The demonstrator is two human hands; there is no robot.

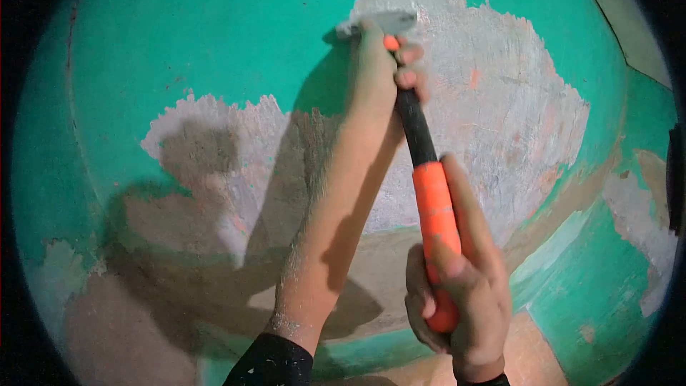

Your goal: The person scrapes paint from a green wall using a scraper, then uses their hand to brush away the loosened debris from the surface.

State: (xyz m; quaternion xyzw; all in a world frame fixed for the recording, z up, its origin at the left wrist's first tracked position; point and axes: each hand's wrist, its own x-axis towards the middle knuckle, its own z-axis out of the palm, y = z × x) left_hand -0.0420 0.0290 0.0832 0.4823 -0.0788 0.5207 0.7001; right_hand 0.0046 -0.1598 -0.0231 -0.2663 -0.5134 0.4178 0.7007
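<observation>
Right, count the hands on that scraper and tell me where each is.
2: the left hand up near the blade, the right hand lower down, around the orange grip.

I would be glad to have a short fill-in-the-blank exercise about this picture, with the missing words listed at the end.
1. The scraper has a thick lower grip coloured ____.
2. The lower hand, around this grip, is the person's ____ hand.
3. The upper hand, close to the scraper's head, is the person's ____ hand.
4. The paint bordering the large grey patch is coloured ____.

Missing words: orange; right; left; green.
</observation>
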